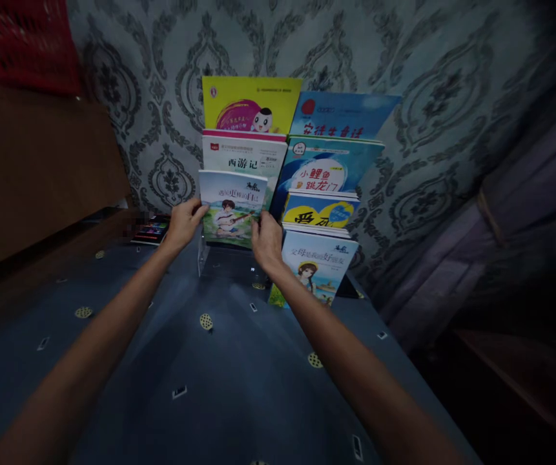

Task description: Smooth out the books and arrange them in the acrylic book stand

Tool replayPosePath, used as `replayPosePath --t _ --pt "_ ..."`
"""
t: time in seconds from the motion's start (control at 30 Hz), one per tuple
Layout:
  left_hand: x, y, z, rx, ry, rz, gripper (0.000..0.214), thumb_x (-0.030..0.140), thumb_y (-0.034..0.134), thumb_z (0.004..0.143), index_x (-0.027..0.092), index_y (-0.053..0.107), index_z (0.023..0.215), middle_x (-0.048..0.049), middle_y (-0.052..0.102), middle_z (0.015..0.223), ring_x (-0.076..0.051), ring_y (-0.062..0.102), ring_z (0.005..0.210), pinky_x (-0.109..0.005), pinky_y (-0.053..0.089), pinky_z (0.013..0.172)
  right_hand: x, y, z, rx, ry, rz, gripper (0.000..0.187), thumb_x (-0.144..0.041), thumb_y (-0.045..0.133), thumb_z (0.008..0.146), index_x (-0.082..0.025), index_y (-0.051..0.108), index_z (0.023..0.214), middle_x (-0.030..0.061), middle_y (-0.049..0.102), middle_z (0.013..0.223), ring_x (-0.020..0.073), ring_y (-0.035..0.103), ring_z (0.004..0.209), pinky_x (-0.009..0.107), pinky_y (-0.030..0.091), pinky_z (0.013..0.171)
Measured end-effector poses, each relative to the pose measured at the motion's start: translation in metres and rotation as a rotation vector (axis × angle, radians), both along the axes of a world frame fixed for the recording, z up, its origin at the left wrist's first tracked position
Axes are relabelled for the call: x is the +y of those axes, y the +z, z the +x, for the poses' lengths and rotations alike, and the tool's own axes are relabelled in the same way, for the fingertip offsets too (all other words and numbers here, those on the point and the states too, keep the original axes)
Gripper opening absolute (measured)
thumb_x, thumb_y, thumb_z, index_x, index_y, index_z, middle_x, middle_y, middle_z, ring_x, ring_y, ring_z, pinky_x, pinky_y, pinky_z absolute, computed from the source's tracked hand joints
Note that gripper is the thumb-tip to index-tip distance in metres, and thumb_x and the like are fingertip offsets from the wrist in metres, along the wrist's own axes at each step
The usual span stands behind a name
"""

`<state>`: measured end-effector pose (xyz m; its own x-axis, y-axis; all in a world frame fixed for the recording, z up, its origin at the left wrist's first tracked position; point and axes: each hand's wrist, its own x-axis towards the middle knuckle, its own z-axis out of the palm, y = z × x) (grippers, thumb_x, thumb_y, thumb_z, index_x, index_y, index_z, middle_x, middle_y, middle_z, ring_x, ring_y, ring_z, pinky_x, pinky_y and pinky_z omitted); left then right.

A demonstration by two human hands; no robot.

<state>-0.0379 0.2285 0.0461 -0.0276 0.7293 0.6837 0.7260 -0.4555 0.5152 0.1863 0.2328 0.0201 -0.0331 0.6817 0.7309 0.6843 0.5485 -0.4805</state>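
Observation:
A tiered clear display rack (203,257) stands on a blue-grey patterned tablecloth (200,387) against the wall. It holds two columns of children's books. My left hand (183,221) grips the left edge of the front book in the left column, a pale book with a child playing a guitar (232,208). My right hand (267,240) grips the right edge of that same book. Behind it stand a white book (243,157) and a yellow book (250,103). The right column holds several blue and yellow books, the lowest one (317,265) beside my right wrist.
A brown wooden board or headboard (40,174) runs along the left. A small dark box with colourful print (150,231) lies left of the rack. Grey damask wallpaper (427,97) is behind. A dark curtain (524,206) hangs at the right.

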Motion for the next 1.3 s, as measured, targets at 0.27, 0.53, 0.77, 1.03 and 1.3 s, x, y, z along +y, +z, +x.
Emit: replayPosePath --t 0.27,0.53,0.77,1.03,1.3 --pt "-0.019 0.005 0.013 0.361 0.304 -0.097 0.03 0.036 0.046 0.103 0.018 0.068 0.093 -0.0107 0.075 0.096 -0.023 0.066 0.089 -0.029 0.04 0.074 -0.023 -0.008 -0.011 -0.115 -0.133 -0.144 0.033 -0.015 0.04 0.097 -0.007 0.058 0.123 0.0217 0.065 0.116 0.0301 0.064 0.106 0.042 0.05 0.094" --pt "-0.031 0.006 0.026 0.418 0.439 -0.215 0.031 0.037 0.042 0.107 0.016 0.059 0.121 -0.0131 0.073 0.11 -0.029 0.07 0.1 -0.032 0.044 0.074 -0.027 -0.012 -0.02 -0.055 -0.186 -0.196 0.052 -0.017 0.043 0.095 -0.002 0.048 0.144 0.0255 0.063 0.128 0.0347 0.062 0.121 0.045 0.05 0.101" --pt "-0.028 0.002 0.029 0.415 0.43 -0.165 0.025 0.03 0.041 0.106 0.015 0.06 0.114 -0.0143 0.069 0.114 -0.029 0.067 0.105 -0.034 0.048 0.083 -0.018 -0.023 -0.019 0.001 -0.16 -0.154 0.054 -0.015 0.044 0.091 -0.005 0.05 0.144 0.024 0.063 0.132 0.0336 0.06 0.125 0.046 0.05 0.104" --pt "-0.022 -0.004 0.035 0.315 0.416 -0.143 0.018 0.024 0.042 0.104 0.017 0.058 0.109 -0.0143 0.068 0.113 -0.028 0.067 0.105 -0.035 0.049 0.084 -0.014 -0.031 -0.019 0.012 -0.155 -0.095 0.056 -0.014 0.045 0.089 -0.006 0.05 0.144 0.0229 0.064 0.128 0.0331 0.06 0.121 0.046 0.049 0.104" --pt "-0.02 -0.005 0.039 0.269 0.421 -0.165 0.017 0.02 0.041 0.104 0.016 0.056 0.109 -0.0162 0.067 0.114 -0.028 0.067 0.104 -0.035 0.048 0.084 -0.015 -0.028 -0.019 0.008 -0.145 -0.1 0.055 -0.013 0.046 0.088 -0.005 0.052 0.142 0.0232 0.064 0.128 0.0323 0.06 0.122 0.044 0.049 0.105"
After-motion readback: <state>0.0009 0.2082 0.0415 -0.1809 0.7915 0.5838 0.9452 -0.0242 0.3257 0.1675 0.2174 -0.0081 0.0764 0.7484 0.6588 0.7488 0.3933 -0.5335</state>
